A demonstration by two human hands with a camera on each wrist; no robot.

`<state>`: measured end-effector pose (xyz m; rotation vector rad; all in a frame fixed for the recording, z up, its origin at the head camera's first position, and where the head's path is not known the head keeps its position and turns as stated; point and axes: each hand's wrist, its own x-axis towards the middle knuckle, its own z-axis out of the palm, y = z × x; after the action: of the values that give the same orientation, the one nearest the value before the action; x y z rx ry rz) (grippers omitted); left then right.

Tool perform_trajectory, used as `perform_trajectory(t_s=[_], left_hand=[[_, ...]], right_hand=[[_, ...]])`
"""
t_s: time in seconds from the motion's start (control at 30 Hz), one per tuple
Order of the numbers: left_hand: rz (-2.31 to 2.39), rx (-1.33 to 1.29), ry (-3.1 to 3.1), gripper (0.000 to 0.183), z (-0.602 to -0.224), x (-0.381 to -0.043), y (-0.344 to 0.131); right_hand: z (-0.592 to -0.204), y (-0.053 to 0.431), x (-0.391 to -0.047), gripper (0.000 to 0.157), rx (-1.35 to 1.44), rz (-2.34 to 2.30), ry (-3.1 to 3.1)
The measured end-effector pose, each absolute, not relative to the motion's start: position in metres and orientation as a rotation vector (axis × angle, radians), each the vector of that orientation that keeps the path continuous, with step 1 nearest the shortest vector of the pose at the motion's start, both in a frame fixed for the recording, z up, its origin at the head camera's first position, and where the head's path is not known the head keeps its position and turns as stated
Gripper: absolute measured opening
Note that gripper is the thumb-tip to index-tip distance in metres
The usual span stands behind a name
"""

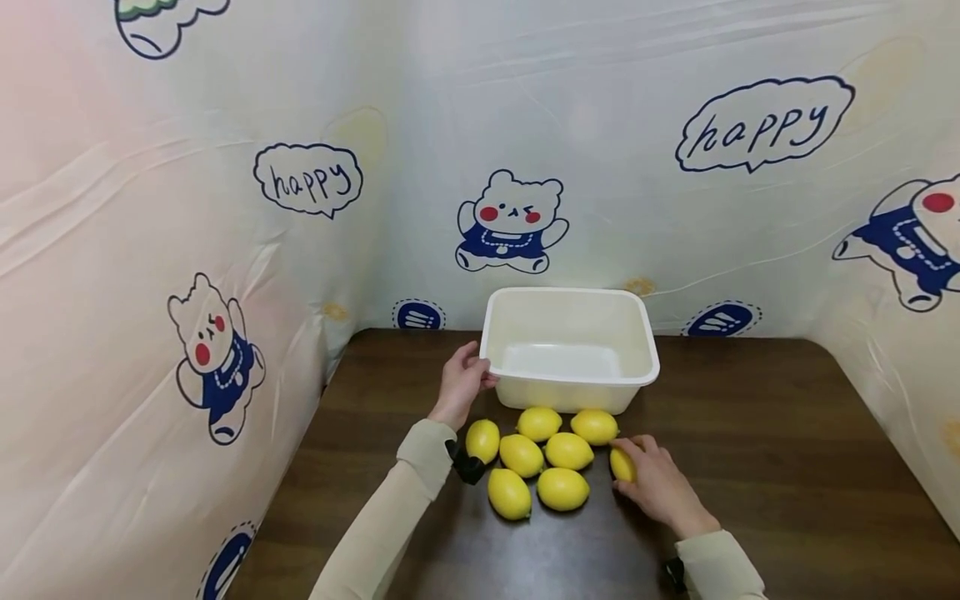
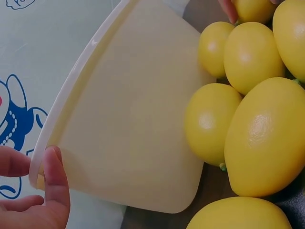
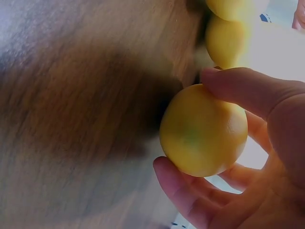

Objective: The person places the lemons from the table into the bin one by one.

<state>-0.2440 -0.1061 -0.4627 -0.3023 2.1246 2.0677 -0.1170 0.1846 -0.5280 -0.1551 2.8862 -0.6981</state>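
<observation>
A white plastic basin (image 1: 573,395) stands on the table, its inside bare. At its left front corner, my left hand (image 1: 461,383) pinches the rim between thumb and fingers; the left wrist view shows the thumb (image 2: 56,179) on the basin's outer wall (image 2: 128,114). My right hand (image 1: 662,483) holds a lemon (image 1: 622,465) at the right of the group. In the right wrist view, thumb and fingers curl round that lemon (image 3: 204,131). Several more yellow lemons (image 1: 568,451) lie close together in front of the basin, between my two hands.
The dark wooden table (image 1: 780,450) extends to both sides of the lemons. Behind it and along the left hangs a pale curtain (image 1: 622,208) with bear drawings. A black strap (image 1: 467,464) sits on the left wrist, close to the leftmost lemon (image 1: 482,440).
</observation>
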Motion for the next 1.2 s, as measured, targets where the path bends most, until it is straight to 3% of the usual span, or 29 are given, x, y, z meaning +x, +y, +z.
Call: perform_trajectory(t_s=[0.67, 1.2], left_hand=[[2.148, -0.292, 2.051, 0.052, -0.463, -0.243, -0.102], [2.172, -0.274, 2.027, 0.057, -0.468, -0.245, -0.100]], right_hand=[[-0.532, 0.191, -0.118, 0.056, -0.123, -0.693, 2.919], [-0.525, 0.199, -0.115, 0.055, -0.118, -0.719, 2.937]])
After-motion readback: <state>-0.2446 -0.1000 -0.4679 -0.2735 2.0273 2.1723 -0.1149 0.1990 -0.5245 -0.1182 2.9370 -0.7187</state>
